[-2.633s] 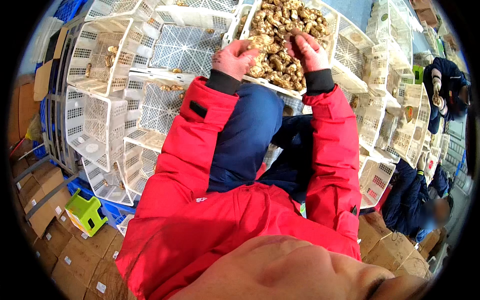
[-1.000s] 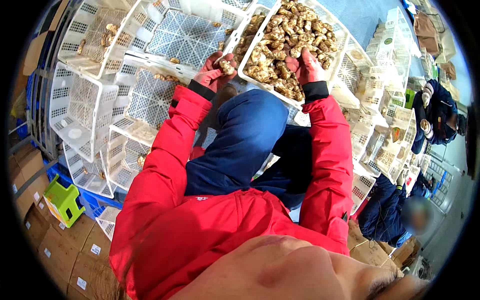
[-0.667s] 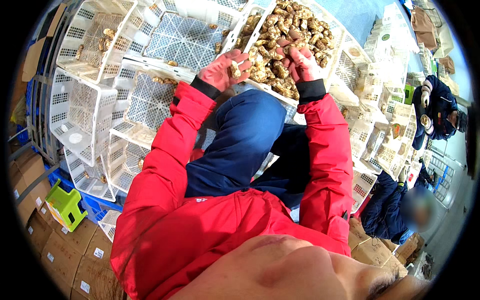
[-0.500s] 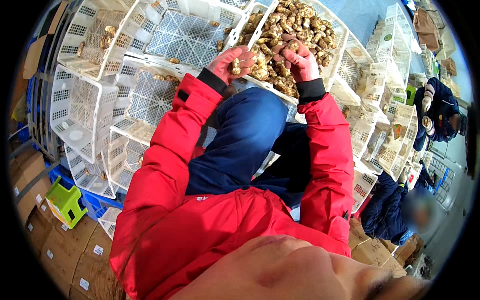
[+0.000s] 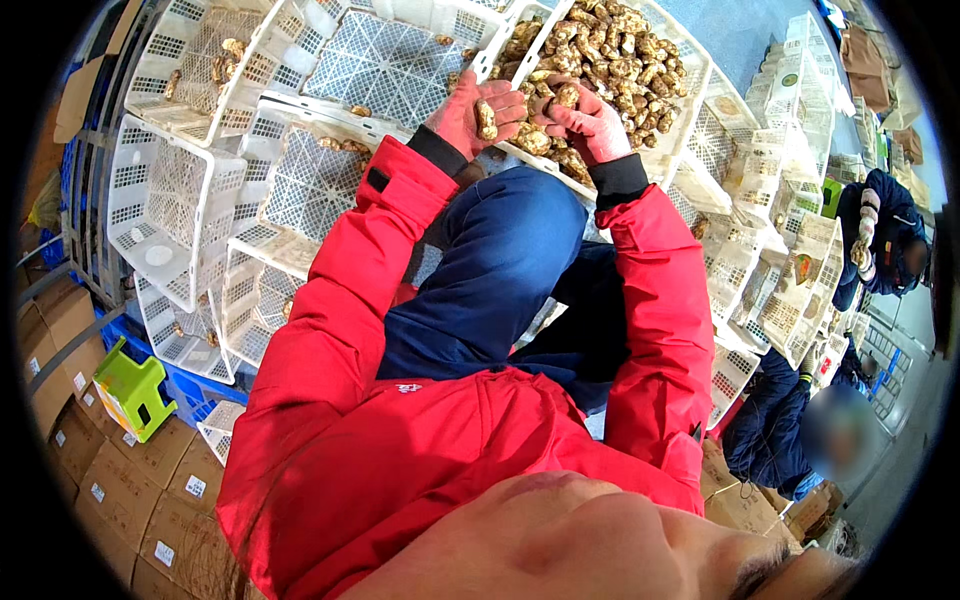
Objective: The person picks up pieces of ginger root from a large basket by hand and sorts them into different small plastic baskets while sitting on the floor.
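Observation:
My left hand [image 5: 462, 114] is turned palm up, with a stubby brown-and-cream mushroom [image 5: 486, 121] lying against its fingers. Pinched between the thumb and fingers of my right hand [image 5: 597, 131] is another mushroom [image 5: 567, 95]. Both hands are over the near edge of a white plastic crate [image 5: 690, 110], which holds a heap of similar mottled mushrooms [image 5: 625, 60]. To the left, a shallower layer of mushrooms shows in a narrow crate [image 5: 508, 22], partly hidden by its rim.
Left of me, a white mesh crate [image 5: 385, 60] and a smaller crate [image 5: 310, 185] hold a few mushrooms. More crates [image 5: 790, 90] are stacked at right, near two people in dark clothes. A green plastic stool [image 5: 133, 390] stands on the left by cardboard boxes [image 5: 120, 490].
My left hand has risen slightly and opened its palm more toward view, the mushroom still in it. My right hand has shifted a little left and keeps its mushroom. The whole view has shifted slightly.

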A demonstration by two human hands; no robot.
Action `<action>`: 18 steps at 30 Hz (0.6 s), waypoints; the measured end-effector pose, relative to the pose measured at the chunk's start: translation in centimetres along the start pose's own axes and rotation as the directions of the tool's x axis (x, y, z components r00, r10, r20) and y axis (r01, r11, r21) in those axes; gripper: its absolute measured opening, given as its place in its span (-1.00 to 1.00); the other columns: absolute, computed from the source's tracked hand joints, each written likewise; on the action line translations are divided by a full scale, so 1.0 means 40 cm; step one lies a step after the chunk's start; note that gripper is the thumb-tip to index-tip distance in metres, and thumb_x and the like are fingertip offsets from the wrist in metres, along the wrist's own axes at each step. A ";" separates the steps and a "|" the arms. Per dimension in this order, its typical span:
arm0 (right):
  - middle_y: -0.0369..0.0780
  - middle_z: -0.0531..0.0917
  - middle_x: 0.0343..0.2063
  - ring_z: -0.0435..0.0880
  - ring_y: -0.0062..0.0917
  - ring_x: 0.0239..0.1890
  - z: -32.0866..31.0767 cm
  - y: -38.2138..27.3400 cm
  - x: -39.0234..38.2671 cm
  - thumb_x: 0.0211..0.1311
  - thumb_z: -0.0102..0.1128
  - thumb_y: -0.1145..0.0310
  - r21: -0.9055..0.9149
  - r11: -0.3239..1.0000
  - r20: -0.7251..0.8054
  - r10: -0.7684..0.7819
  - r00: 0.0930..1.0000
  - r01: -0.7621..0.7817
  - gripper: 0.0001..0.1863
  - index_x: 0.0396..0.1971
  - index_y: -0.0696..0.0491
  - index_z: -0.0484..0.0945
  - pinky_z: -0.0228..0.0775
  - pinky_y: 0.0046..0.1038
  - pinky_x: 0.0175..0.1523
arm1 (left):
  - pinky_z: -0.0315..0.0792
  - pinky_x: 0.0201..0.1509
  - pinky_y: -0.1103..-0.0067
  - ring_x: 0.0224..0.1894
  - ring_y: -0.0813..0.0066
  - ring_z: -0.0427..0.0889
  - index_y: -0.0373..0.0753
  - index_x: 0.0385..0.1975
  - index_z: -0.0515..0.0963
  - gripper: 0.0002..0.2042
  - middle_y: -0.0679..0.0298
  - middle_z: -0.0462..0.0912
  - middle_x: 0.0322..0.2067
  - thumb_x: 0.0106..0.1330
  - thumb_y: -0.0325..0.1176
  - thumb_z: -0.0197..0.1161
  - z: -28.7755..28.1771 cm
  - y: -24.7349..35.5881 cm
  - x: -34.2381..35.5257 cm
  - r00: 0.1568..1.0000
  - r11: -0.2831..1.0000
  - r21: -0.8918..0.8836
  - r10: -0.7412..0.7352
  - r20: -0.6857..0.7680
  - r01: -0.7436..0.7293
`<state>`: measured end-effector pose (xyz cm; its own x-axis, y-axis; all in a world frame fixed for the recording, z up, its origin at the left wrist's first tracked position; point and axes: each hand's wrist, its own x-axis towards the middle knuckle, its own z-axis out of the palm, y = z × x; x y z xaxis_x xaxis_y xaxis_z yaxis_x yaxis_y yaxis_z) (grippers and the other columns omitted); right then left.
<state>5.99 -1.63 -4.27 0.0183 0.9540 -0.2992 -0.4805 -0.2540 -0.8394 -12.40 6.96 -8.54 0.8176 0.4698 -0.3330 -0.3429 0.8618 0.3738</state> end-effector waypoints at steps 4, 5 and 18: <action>-0.22 0.52 -0.44 0.51 -0.58 -0.44 0.008 -0.014 0.005 -0.06 0.02 0.52 -0.180 0.982 -0.082 0.035 0.996 -0.049 -0.58 -0.10 0.14 0.28 0.30 -0.67 -0.35 | 0.42 -0.22 0.54 -0.16 0.41 0.44 -0.26 -0.08 0.22 -0.49 0.19 0.40 -0.16 0.12 0.02 -0.07 -0.007 -0.009 -0.009 1.000 0.990 0.141 0.012 0.003 -0.012; -0.24 0.51 -0.45 0.50 -0.60 -0.46 0.017 -0.010 0.005 -0.07 0.03 0.51 -0.263 0.964 -0.104 0.012 0.995 -0.039 -0.58 -0.11 0.14 0.29 0.29 -0.67 -0.35 | 0.42 -0.24 0.55 -0.17 0.42 0.44 -0.25 -0.06 0.21 -0.50 0.19 0.40 -0.16 0.13 0.00 -0.05 -0.003 -0.017 -0.012 1.000 0.978 0.208 0.008 -0.025 -0.003; -0.30 0.52 -0.42 0.48 -0.68 -0.46 -0.217 -0.022 -0.013 0.00 0.07 0.32 -0.314 0.943 -0.419 -0.038 0.907 -0.106 -0.66 -0.18 0.11 0.39 0.33 -0.67 -0.40 | 0.44 -0.47 0.60 -0.28 0.43 0.45 -0.24 -0.21 0.36 -0.73 0.20 0.44 -0.27 0.10 -0.30 0.06 -0.201 -0.041 -0.011 0.972 0.906 -0.382 0.111 -0.206 -0.185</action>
<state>14.00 -3.30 -7.31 0.4023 0.8082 -0.4301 -0.1794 -0.3911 -0.9027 -15.94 6.88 -15.96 0.6611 0.5921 -0.4608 -0.6383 0.7666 0.0694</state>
